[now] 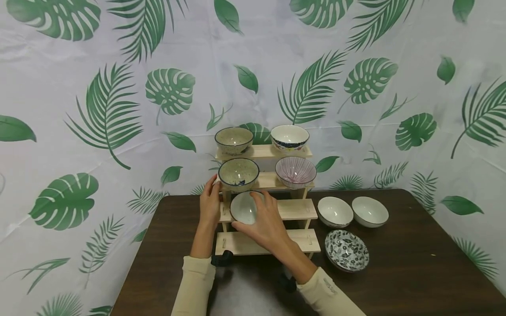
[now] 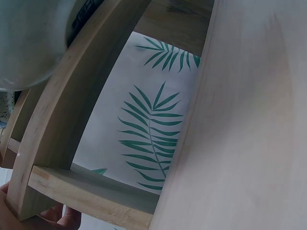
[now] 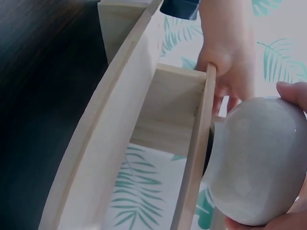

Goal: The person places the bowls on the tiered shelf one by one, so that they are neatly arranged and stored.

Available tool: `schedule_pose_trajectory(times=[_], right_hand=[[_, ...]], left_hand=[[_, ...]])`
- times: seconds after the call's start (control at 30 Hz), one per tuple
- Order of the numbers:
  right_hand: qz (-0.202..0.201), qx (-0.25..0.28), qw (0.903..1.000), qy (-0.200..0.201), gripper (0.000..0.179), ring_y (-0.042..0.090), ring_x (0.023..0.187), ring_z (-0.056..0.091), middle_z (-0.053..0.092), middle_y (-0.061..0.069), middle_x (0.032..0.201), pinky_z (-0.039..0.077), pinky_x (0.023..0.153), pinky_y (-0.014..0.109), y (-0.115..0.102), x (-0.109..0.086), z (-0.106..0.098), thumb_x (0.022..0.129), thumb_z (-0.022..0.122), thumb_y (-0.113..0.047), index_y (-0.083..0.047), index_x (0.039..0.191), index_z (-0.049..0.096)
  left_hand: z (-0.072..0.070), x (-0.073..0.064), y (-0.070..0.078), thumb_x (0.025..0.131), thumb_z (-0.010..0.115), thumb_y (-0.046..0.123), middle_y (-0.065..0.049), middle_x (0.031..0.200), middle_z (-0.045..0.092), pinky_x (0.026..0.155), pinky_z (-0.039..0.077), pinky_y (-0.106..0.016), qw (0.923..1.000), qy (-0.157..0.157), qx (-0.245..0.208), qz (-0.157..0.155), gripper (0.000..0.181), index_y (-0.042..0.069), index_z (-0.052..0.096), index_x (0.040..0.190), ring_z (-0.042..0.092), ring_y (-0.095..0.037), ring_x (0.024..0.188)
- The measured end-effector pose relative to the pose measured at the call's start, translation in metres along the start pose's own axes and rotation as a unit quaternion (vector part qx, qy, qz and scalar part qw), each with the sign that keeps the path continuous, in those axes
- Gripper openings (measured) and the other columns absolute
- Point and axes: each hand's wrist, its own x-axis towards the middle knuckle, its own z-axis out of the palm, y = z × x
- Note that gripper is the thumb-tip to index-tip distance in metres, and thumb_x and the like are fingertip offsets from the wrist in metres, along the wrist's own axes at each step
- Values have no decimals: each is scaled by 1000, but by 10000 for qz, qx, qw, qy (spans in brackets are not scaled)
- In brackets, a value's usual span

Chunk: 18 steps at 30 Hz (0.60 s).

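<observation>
My right hand (image 1: 266,226) holds a white bowl (image 1: 243,208) by its rim, with the inside tilted toward me in the head view. Its pale outer wall (image 3: 261,158) fills the right side of the right wrist view, its foot right at the edge of a shelf board. My left hand (image 1: 209,204) grips the left end of the wooden stepped stand (image 1: 290,210). In the right wrist view, the left hand's thumb and fingers (image 3: 225,86) lie on either side of a board. A speckled bowl (image 1: 239,173) with a dark rim stands one step above.
Another speckled bowl (image 1: 234,140) and a white patterned bowl (image 1: 290,137) occupy the top step. A purple-striped bowl (image 1: 295,171) sits below them. Two white bowls (image 1: 335,211) and a black-and-white floral bowl (image 1: 347,250) rest on the dark table (image 1: 411,272). A leaf-print cloth (image 1: 253,57) hangs behind.
</observation>
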Motion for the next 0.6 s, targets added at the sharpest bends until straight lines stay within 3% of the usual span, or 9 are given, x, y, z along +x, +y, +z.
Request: schedule_pose_trajectory(times=[0.23,0.47,0.6], right_hand=[[35,-5,10000,-42,90,40,134,45,46,20,150,49,102,56,-3,2,1,74,86,-54,-7,144,54],[33,-82,9999,-50,89,42,133,46,47,23,149,49,102,55,-7,3,1,73,86,-53,-4,141,56],[17,-158,9999,-48,87,42,131,48,48,23,147,50,101,54,-9,3,0,73,86,-52,-3,139,57]], left_hand=[[0,1,-5,110,46,39,-13,149,55,104,45,-43,9999,58,13,101,52,20,43,158,51,-28,135],[0,3,-4,111,45,36,-14,150,54,89,48,-26,10000,22,-83,0,51,19,42,159,52,-26,130],[0,2,-3,111,44,35,-15,152,52,86,48,-24,9999,-8,-102,-62,51,21,40,160,53,-24,126]])
